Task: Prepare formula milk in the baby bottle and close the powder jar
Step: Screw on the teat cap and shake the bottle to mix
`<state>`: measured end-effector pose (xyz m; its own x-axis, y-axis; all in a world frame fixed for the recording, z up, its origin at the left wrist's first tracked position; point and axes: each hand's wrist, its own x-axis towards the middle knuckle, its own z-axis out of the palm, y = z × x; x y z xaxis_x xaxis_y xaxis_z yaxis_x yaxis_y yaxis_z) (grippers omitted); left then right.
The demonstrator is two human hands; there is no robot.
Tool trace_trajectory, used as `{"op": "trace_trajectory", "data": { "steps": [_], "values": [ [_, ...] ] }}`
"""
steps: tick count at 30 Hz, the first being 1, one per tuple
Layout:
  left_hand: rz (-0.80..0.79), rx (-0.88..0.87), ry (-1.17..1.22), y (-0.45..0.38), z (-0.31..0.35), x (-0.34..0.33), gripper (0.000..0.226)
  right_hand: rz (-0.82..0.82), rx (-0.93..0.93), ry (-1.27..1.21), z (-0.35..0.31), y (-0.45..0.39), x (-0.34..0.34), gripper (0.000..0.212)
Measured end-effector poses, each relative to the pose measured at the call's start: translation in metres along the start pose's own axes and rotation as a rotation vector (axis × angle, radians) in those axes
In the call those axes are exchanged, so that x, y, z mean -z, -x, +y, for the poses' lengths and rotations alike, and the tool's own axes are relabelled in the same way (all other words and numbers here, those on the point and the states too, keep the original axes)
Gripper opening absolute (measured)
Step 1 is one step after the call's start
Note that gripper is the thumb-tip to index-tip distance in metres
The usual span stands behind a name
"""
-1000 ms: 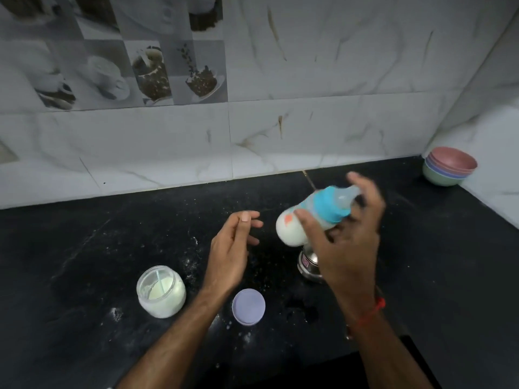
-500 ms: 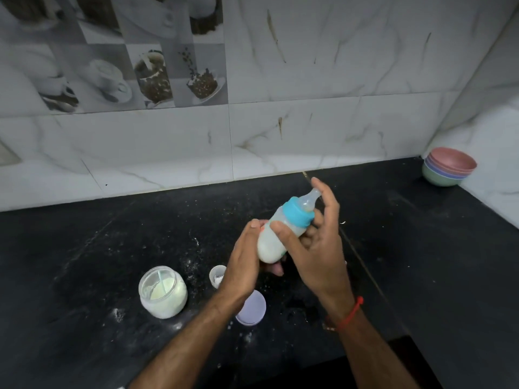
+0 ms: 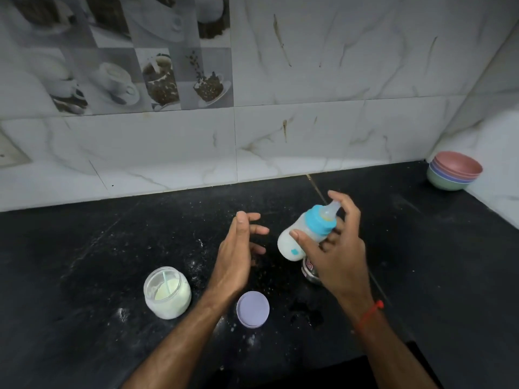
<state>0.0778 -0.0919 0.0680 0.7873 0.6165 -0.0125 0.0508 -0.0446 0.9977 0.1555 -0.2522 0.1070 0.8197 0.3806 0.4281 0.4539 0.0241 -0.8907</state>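
My right hand [image 3: 335, 249] grips the baby bottle [image 3: 304, 234] above the black counter, tilted with its teat up to the right; it has a blue collar and white milk inside. One finger lies over the teat. My left hand [image 3: 238, 248] hovers just left of the bottle with straight, relaxed fingers, holding nothing and apart from it. The glass powder jar [image 3: 167, 293] stands uncovered at the lower left with pale powder and a scoop handle inside. Its lilac lid [image 3: 252, 309] lies flat on the counter to the jar's right.
A small steel cup [image 3: 309, 273] stands on the counter [image 3: 84, 262] under my right hand, mostly hidden. Stacked pastel bowls [image 3: 453, 171] sit in the far right corner. Spilled powder and wet spots dot the counter around the jar and lid. Tiled walls close off the back and right.
Half a second ago my left palm touched the bottle's base; now the bottle has swung right and the hands are apart again, as they were one second ago.
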Motion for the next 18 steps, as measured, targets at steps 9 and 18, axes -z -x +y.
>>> {"op": "trace_trajectory", "data": {
  "steps": [9,18],
  "values": [
    [0.047,-0.052,-0.024,0.000,0.000,-0.001,0.059,0.129,0.133,-0.065,-0.019,-0.002,-0.003,0.090],
    [0.064,-0.098,-0.068,0.000,0.000,-0.002,0.057,0.251,0.250,-0.035,-0.021,0.007,-0.006,0.092]
  ]
}}
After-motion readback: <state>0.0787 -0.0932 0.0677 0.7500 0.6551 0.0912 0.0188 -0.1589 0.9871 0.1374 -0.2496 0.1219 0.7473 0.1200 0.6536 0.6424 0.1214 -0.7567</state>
